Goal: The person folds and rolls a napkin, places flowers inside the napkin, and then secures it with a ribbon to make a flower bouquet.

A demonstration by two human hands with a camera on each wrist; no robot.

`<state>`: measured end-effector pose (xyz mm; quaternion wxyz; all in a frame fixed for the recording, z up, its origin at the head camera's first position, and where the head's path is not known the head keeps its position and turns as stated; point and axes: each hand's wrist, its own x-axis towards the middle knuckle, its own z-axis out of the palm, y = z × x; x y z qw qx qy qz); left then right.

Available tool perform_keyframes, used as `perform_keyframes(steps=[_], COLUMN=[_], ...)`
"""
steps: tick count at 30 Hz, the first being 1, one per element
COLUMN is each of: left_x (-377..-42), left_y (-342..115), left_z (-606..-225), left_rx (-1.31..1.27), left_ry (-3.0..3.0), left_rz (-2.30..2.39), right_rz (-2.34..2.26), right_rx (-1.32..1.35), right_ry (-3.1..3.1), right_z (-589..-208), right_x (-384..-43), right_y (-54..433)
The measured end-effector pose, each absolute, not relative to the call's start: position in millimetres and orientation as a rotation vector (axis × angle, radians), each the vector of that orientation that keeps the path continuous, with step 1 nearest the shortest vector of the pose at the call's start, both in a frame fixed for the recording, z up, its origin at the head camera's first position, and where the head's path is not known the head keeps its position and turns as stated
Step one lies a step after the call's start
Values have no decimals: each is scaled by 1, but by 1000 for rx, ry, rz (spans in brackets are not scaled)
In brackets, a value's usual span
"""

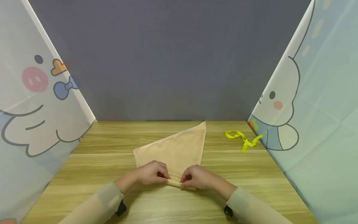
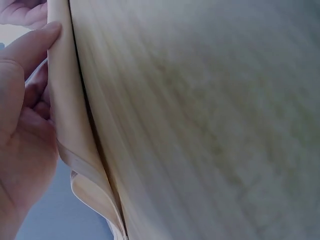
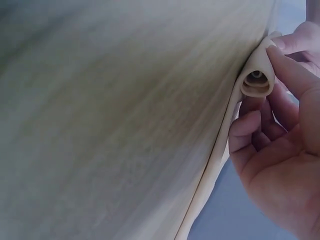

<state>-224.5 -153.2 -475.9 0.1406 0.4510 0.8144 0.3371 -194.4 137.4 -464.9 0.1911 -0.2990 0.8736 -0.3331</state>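
cloth (image 1: 179,146) is pinched at its rolled edge (image 1: 174,183) by left hand (image 1: 152,173) and right hand (image 1: 198,177), the roll laid crosswise between them, its flat part spread beyond.

Your left hand (image 1: 153,173) and your right hand (image 1: 197,177) each hide a bit of the rolled near edge of the tan cloth (image 1: 170,149), and the cloth hides the part of the table (image 1: 84,174) under it. In the head view, your sleeves (image 1: 98,202) run off the near edge, and the black things (image 1: 121,208) by your wrists are partly covered. The small marks (image 1: 195,160) on the cloth's right side are too tiny to make out. In your wrist views, the table is blurry and each hand gets cut off.
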Motion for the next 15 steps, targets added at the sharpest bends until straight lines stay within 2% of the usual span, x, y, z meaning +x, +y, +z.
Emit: perform_keyframes(steps=[10, 15], left_x=[-225, -228], left_y=[-155, -155], left_z=[-474, -477], left_rx=[1211, 1251], left_ry=[2348, 2381], left_rz=[947, 890], right_rz=[-959, -924], right_rx=[-842, -842], right_ry=[2433, 2448], right_z=[-463, -462], right_x=[-193, -192], right_y=[144, 144])
